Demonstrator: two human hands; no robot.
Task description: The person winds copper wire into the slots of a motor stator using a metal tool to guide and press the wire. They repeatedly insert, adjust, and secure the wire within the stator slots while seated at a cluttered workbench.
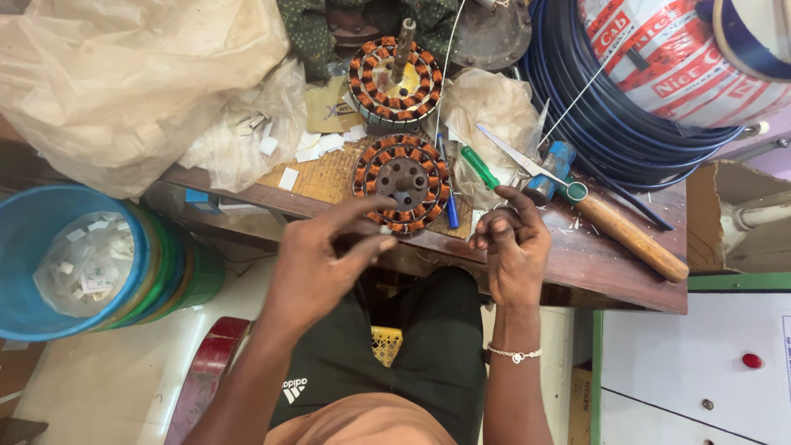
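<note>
Head view: both hands were raised over the near edge of the wooden workbench point(610, 255), just in front of a wound fan stator point(402, 183) lying flat on it. The left hand point(317, 259) was loosely open, its fingers point(371, 245) stretched toward the right, and nothing was visibly gripped in it. The right hand point(512, 247) was half curled, index finger lifted toward the bench, the other fingers folded in; whether a fine strand was pinched there could not be told. A thin white wire point(577, 97) ran from the blue cable coil point(577, 124) down toward the bench. The work appeared to be handling thin winding wire at the stator; in my judgement it would go best with the strand kept taut between the hands, fed without kinks and held clear of the copper coils' edges. Both forearms rose from the lap, wrists bent slightly back; the right wrist carried a thin bracelet point(514, 353). A second stator with a shaft point(394, 76) stood farther back. Scissors point(519, 158), a green-handled screwdriver point(479, 167), a blue pen-like tool point(450, 202) and a wooden-handled hammer point(630, 235) lay right of the near stator. A blue tub point(33, 247) of white paper slips stood at the left.
</note>
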